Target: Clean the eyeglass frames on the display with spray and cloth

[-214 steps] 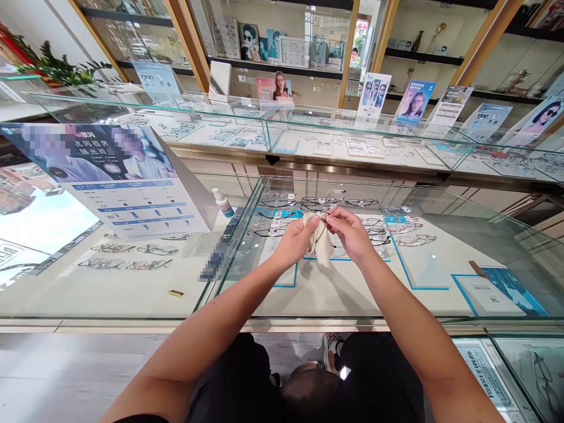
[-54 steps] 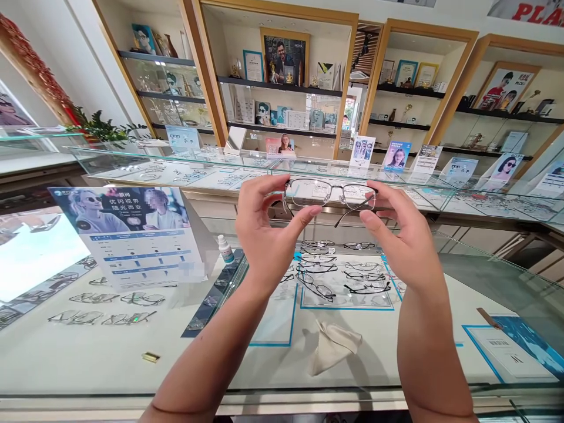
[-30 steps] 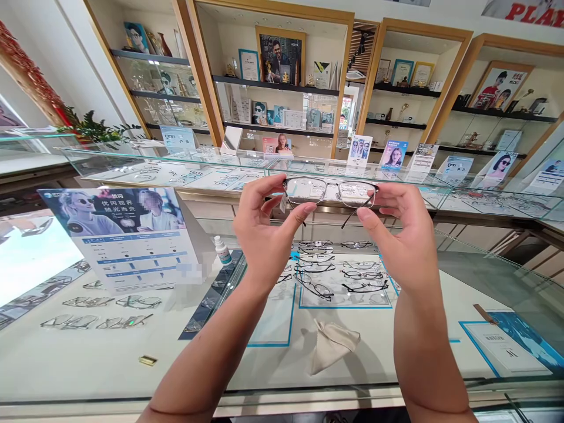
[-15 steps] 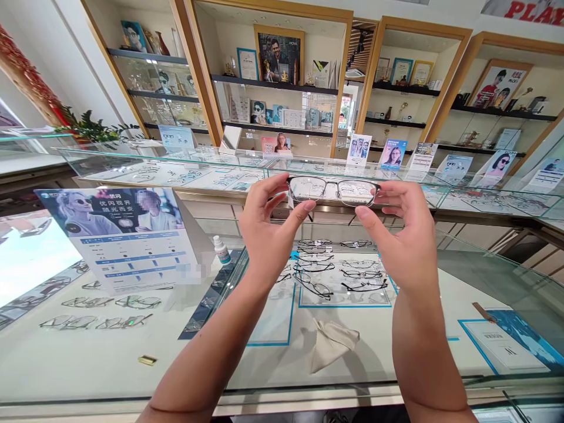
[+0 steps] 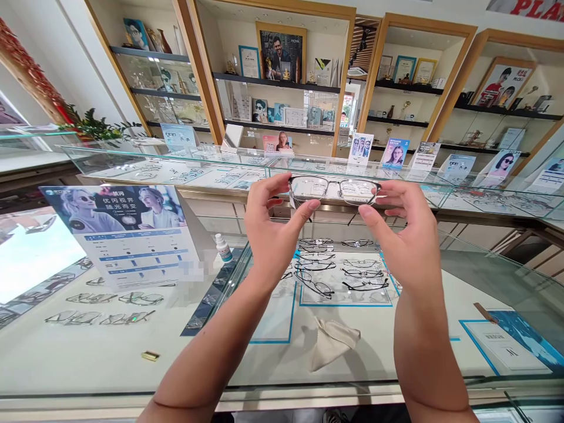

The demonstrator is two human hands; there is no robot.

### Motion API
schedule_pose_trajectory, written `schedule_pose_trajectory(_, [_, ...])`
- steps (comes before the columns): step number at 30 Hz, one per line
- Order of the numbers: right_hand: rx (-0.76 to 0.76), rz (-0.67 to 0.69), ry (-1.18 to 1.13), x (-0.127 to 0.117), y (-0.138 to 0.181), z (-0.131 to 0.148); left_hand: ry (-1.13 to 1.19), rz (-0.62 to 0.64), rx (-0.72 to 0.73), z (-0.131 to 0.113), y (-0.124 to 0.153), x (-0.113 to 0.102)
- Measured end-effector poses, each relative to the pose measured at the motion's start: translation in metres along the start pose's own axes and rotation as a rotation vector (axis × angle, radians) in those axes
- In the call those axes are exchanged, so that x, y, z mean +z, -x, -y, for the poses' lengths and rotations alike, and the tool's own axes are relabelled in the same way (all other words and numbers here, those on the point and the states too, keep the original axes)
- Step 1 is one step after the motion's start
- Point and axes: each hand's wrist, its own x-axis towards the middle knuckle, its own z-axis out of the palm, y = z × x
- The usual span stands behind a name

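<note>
Both hands, left hand (image 5: 268,232) and right hand (image 5: 408,235), pinch the ends of dark-rimmed glasses (image 5: 335,190) raised level above the glass counter (image 5: 132,358), a beige cloth (image 5: 332,342) lying near its front edge.

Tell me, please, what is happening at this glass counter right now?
A person holds a pair of glasses up at eye level, the left hand and right hand each gripping one end of the frame. A beige cloth lies on the glass counter below, near a small spray bottle.
</note>
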Motion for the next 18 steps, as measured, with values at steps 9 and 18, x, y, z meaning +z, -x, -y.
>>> schedule_pose_trajectory(9, [0.027, 0.036, 0.008, -0.0003, -0.0016, -0.0022, -0.03, -0.028, 0.03, -0.0026, 0.0017, 0.0009])
schedule_pose_trajectory(18, [0.011, 0.082, 0.019, 0.0003, -0.0011, -0.0063, -0.141, -0.062, 0.144, -0.0086, 0.0034, -0.0009])
